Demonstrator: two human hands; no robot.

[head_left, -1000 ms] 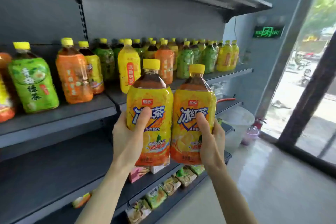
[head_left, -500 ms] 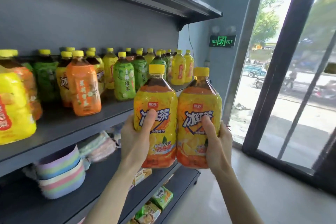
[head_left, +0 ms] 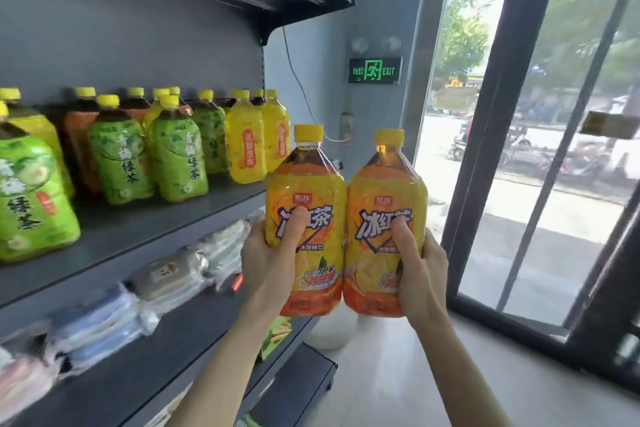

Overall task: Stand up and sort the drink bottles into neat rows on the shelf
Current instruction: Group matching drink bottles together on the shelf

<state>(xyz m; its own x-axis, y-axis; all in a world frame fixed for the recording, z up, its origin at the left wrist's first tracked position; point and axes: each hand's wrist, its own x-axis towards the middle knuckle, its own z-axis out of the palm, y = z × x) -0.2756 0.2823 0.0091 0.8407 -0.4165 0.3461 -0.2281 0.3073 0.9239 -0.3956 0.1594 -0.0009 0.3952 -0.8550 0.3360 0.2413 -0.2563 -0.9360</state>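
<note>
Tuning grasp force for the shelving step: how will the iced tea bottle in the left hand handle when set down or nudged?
The left iced tea bottle looks nearly full, dark tea up into the neck, so probably heavy for its size. The glossy wrap under the left hand may be slick. Tall with a narrow yellow cap, it could tip if nudged high, though the broad base should help on the shelf.

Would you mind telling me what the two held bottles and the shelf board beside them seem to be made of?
The left bottle and right bottle look like clear plastic: dark tea shows through the shoulders, and glossy printed film wraps the bodies under yellow caps. The shelf board appears to be matte grey painted metal, judging by its thin, folded front edge, though that is not certain.
</note>
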